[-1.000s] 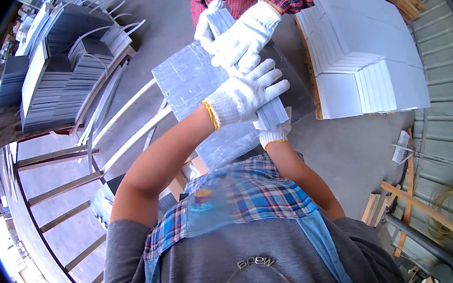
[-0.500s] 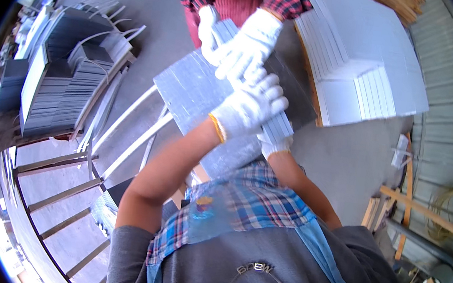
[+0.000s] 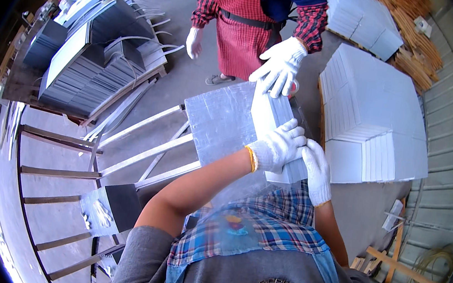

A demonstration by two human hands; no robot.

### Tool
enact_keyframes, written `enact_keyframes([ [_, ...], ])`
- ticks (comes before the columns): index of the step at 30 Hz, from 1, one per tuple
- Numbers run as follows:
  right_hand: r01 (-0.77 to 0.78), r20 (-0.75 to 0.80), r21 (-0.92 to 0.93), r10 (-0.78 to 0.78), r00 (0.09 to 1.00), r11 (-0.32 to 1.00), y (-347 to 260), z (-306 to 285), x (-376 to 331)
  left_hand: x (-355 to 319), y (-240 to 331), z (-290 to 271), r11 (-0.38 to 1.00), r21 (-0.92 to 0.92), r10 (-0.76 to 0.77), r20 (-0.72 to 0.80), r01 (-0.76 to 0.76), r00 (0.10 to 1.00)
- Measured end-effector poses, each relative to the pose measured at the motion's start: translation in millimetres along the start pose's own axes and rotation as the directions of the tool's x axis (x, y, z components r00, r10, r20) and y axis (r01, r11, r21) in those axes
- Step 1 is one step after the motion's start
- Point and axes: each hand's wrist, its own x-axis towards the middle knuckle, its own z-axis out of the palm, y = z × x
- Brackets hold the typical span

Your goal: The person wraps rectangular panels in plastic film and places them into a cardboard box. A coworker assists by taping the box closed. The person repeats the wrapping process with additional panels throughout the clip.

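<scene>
A stack of grey-and-white flat panels (image 3: 263,115) lies over a scuffed grey board (image 3: 215,120) in front of me. My left hand (image 3: 279,147), in a white glove, is closed over the near part of the stack, its fingers across the panels. My gloved right hand (image 3: 319,174) grips the near right end, its fingers partly hidden at the edge. Across from me a co-worker's gloved hand (image 3: 281,65) rests on the stack's far end. That person's other gloved hand (image 3: 194,43) hangs free, away from the panels.
Large stacked panels (image 3: 373,108) stand at the right, beside a ribbed wall (image 3: 446,177). Darker panel stacks (image 3: 87,67) sit on a pallet at the left. Metal frame bars (image 3: 146,157) run left from the board. White gloves (image 3: 101,214) lie on a block at lower left.
The co-worker has straightened up, with one hand withdrawn from the panels and now hanging at the left. My right hand has come into fuller view at the stack's near right end.
</scene>
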Motion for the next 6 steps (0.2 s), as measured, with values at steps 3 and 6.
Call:
enact_keyframes([
  [3,0.044,0.015,0.033,-0.045,0.999,0.998,7.0,-4.6,21.2,2.1,1.3,-6.2,1.000,0.031,-0.007,0.054,0.005,0.999],
  [6,-0.013,0.052,0.126,0.007,0.999,0.992,12.3,-1.1,36.3,0.4,1.9,-10.3,1.000,0.003,-0.005,0.101,0.005,0.995],
])
